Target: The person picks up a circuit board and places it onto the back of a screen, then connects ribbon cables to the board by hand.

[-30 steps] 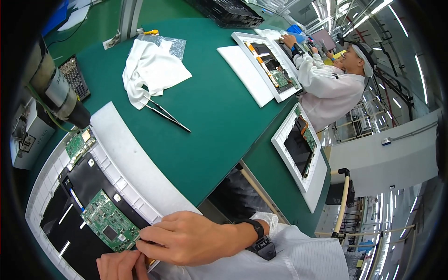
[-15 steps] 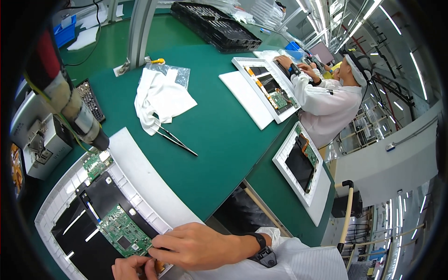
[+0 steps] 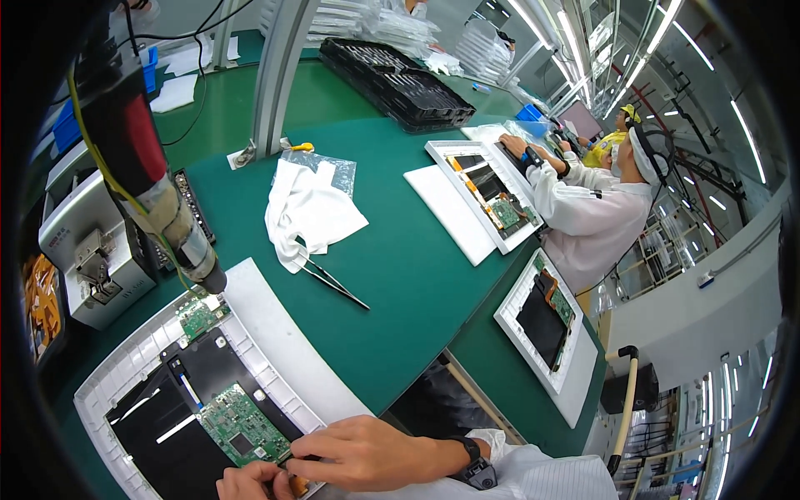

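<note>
A white plastic frame with a black panel inside lies at the lower left. On the panel sits a green circuit board, and a smaller green board is at the frame's far corner. My left hand and my right hand meet at the big board's near end, fingertips pinched close together. A bit of orange flex cable shows beside the fingers. Whatever the fingertips hold is hidden. A taped hanging tool, like an electric screwdriver, points down over the small board.
Metal tweezers lie beside a crumpled white cloth on the green table. A grey boxy machine stands at left, a black tray at the back. Two more framed panels lie right, near a co-worker.
The whole view has shifted, so the table and its things appear lower and a little to the right. My hands remain together at the board's near end.
</note>
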`<action>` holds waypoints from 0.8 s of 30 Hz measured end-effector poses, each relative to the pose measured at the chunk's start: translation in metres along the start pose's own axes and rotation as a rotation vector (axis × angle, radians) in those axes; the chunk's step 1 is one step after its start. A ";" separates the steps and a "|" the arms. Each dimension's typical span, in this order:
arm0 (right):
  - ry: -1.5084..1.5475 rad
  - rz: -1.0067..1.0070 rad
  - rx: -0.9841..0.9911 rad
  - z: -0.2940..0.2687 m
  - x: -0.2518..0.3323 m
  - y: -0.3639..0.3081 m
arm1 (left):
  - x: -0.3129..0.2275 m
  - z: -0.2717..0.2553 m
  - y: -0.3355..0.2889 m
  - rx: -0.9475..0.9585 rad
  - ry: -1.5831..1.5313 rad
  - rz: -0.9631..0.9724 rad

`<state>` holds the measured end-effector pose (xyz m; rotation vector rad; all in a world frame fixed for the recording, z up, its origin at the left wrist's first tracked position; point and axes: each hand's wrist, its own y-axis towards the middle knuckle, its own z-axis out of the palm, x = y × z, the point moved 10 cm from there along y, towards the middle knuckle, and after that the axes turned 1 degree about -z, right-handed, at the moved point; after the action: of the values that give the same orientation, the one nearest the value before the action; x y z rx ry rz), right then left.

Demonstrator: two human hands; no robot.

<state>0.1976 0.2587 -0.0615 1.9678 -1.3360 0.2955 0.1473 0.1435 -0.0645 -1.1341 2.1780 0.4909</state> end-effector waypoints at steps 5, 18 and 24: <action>-0.016 -0.005 -0.003 -0.001 0.003 -0.001 | -0.004 -0.001 -0.001 -0.012 0.033 0.026; -0.044 -0.017 0.081 0.009 -0.001 -0.001 | -0.010 0.002 0.003 -0.029 0.095 0.078; -0.039 0.001 0.105 0.013 0.000 -0.003 | -0.018 -0.011 0.001 -0.083 0.147 0.208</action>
<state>0.1977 0.2510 -0.0722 2.0692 -1.3712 0.3354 0.1505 0.1478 -0.0440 -1.0186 2.4389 0.6095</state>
